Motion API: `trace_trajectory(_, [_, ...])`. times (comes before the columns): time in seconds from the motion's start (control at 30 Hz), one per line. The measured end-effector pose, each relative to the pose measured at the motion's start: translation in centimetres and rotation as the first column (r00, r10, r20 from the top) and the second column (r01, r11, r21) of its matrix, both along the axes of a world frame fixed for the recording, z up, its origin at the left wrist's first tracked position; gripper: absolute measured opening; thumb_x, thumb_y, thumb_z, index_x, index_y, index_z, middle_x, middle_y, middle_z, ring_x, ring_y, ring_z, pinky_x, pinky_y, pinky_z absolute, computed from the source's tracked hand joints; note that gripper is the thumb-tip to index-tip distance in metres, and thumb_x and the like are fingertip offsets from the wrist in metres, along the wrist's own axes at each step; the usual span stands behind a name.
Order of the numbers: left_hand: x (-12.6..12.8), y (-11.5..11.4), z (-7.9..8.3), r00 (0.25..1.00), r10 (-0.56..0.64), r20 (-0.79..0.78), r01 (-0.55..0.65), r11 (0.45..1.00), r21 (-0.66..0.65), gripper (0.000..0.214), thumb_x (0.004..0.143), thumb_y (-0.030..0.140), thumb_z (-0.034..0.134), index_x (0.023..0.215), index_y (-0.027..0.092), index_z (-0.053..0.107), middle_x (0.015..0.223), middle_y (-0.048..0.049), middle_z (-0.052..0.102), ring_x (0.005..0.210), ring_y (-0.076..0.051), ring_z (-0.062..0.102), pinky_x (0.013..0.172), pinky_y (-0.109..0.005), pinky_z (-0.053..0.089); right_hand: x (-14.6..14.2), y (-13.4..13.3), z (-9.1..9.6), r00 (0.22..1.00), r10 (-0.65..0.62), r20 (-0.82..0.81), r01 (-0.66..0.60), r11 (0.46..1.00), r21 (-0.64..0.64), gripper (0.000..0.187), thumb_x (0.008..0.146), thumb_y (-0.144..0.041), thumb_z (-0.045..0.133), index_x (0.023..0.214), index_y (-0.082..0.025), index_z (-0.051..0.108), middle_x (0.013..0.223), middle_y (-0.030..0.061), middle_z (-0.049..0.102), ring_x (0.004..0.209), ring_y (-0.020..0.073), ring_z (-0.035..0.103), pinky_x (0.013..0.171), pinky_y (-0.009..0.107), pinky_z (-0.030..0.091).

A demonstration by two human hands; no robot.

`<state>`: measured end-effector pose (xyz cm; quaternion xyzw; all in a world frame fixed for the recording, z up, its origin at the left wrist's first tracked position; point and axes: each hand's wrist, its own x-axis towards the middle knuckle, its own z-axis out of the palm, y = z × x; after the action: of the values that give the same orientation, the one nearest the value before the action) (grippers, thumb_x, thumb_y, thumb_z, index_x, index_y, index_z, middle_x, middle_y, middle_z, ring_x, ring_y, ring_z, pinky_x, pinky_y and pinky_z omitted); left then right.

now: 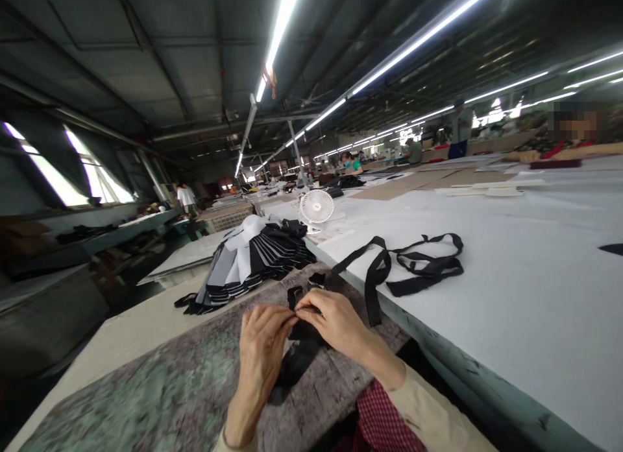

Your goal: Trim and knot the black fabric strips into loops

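My left hand point(264, 340) and my right hand point(331, 319) meet fingertip to fingertip above the mottled grey-green work surface point(160, 387). Both are closed in a pinch on a black fabric piece point(299, 358), whose lower part hangs below and between them. Small black loops of the cloth show just beyond my fingers. What exactly lies between the fingertips is hidden. To the right of my right hand, a tangle of black fabric strips point(423, 261) lies on the white table, one end drooping over its edge.
A fanned stack of black and grey fabric pieces point(248, 261) lies ahead on the left. A small white fan point(316, 207) stands behind it. The white-covered table point(516, 277) runs along my right, its edge close to my right forearm. A person point(549, 144) leans at its far side.
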<state>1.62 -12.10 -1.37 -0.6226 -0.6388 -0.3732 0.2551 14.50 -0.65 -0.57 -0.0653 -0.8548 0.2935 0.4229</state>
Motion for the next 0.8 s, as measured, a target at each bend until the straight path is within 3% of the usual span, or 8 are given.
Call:
trace_trajectory(0.2, [-4.1,0.0,6.0,0.952,0.184,-0.245,-0.127,0.964,0.233,0.014,0.088,0.024,0.053,0.082,0.019,0.064,0.077,-0.0017,0.069,0.073,-0.017,0.057,0.069,-0.031,0.035,-4.9,1.2,7.8,0.996,0.026,0.089,-0.037,0.99,0.134,0.011,0.084,-0.028,0.062,0.083,-0.016,0.064,0.081,0.0033,0.067,0.075,0.0136,0.06,0.064,0.022,0.037])
trace_trajectory(0.33, [-5.6,-0.1,8.1,0.917,0.269,-0.294,-0.159,0.924,0.349,0.013,0.087,0.024,0.055,0.078,0.019,0.063,0.072,-0.0012,0.068,0.071,-0.017,0.057,0.072,-0.032,0.035,-6.4,1.4,11.1,0.987,0.092,0.134,-0.114,0.979,0.167,0.012,0.085,-0.025,0.061,0.081,-0.014,0.063,0.077,0.0031,0.065,0.071,0.0115,0.057,0.063,0.021,0.034])
trace_trajectory(0.5, [-5.7,-0.4,8.5,0.919,0.253,-0.301,-0.123,0.913,0.39,0.009,0.085,0.022,0.057,0.079,0.019,0.063,0.072,-0.001,0.068,0.069,-0.016,0.059,0.075,-0.032,0.037,-6.0,2.1,12.5,0.97,0.146,0.196,-0.184,0.963,0.197,0.015,0.084,-0.026,0.06,0.077,-0.012,0.062,0.073,0.0015,0.062,0.066,0.0101,0.052,0.062,0.022,0.032])
trace_trajectory(0.7, [-4.0,-0.6,9.0,0.933,0.212,-0.291,-0.084,0.914,0.398,0.006,0.083,0.018,0.06,0.08,0.021,0.065,0.077,0.0007,0.071,0.073,-0.016,0.062,0.079,-0.033,0.036,-5.5,1.8,13.6,0.936,0.235,0.263,-0.295,0.93,0.219,0.02,0.084,-0.031,0.058,0.075,-0.012,0.061,0.069,-0.0006,0.058,0.065,0.0102,0.05,0.061,0.022,0.032])
trace_trajectory(0.8, [-3.5,-1.9,8.9,0.955,0.163,-0.247,-0.059,0.922,0.382,0.008,0.082,0.017,0.061,0.082,0.023,0.067,0.078,0.0018,0.071,0.073,-0.016,0.061,0.082,-0.034,0.035,-4.9,3.0,13.8,0.928,0.254,0.273,-0.32,0.918,0.233,0.02,0.083,-0.032,0.057,0.074,-0.014,0.06,0.069,-0.0013,0.059,0.065,0.0104,0.049,0.061,0.022,0.033])
